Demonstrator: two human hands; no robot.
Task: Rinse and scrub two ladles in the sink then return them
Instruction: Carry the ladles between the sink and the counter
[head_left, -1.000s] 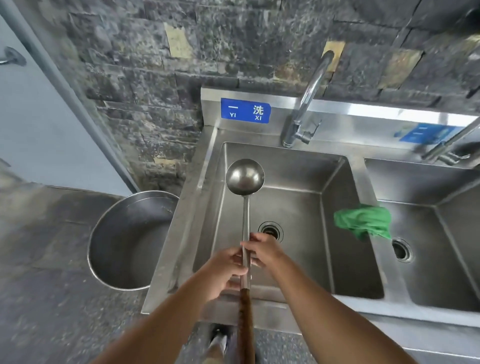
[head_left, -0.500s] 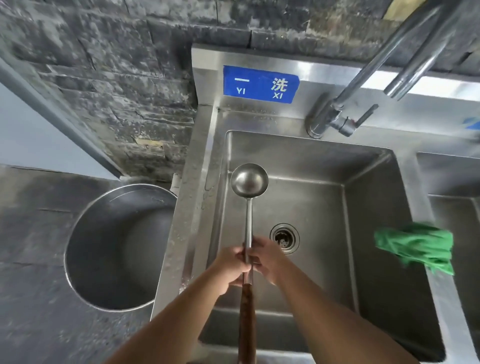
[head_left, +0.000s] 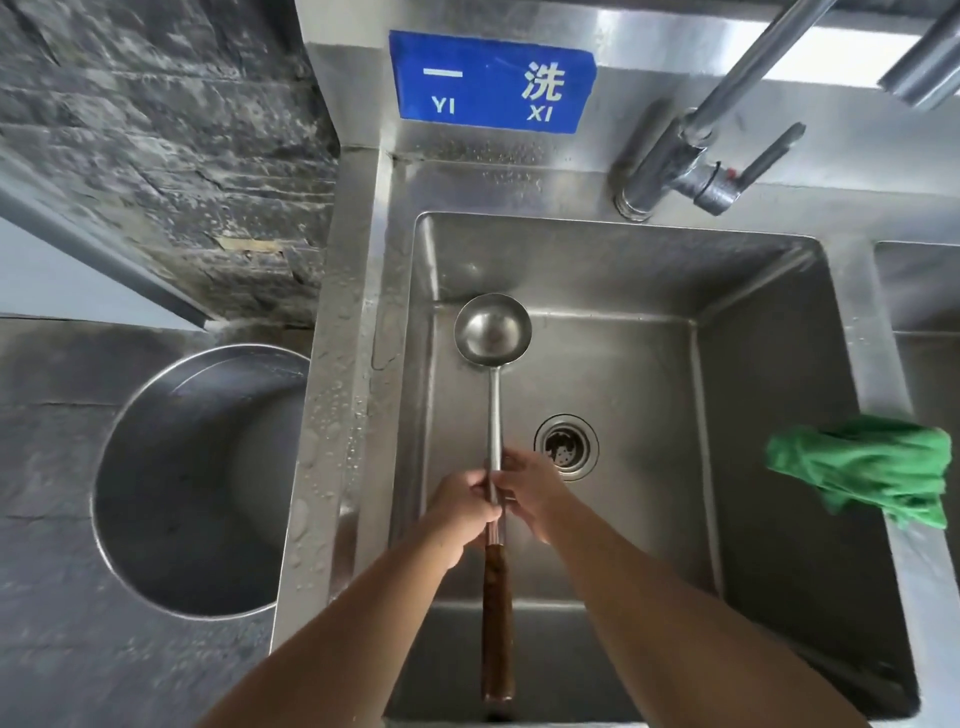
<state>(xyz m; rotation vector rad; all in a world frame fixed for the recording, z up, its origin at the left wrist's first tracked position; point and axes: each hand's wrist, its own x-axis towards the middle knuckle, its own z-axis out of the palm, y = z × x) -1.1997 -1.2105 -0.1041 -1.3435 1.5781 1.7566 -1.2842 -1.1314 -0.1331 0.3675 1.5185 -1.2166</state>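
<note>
A long steel ladle (head_left: 492, 332) with a brown wooden handle hangs over the left basin of the steel sink (head_left: 358, 364), bowl pointing away from me. My left hand (head_left: 462, 506) and my right hand (head_left: 530, 491) both grip its metal shaft just above the wooden part, one on each side. The bowl looks empty. No water runs from the faucet (head_left: 670, 166). Only one ladle is in view.
A green cloth (head_left: 862, 467) lies on the divider between the two basins. The drain (head_left: 566, 447) sits right of my hands. A large steel pot (head_left: 192, 483) stands on the dark floor left of the sink. A blue sign (head_left: 491, 83) is on the backsplash.
My view has moved closer and lower over the left basin. The ladle now hangs deeper over the basin. Both hands keep the same grip on its shaft.
</note>
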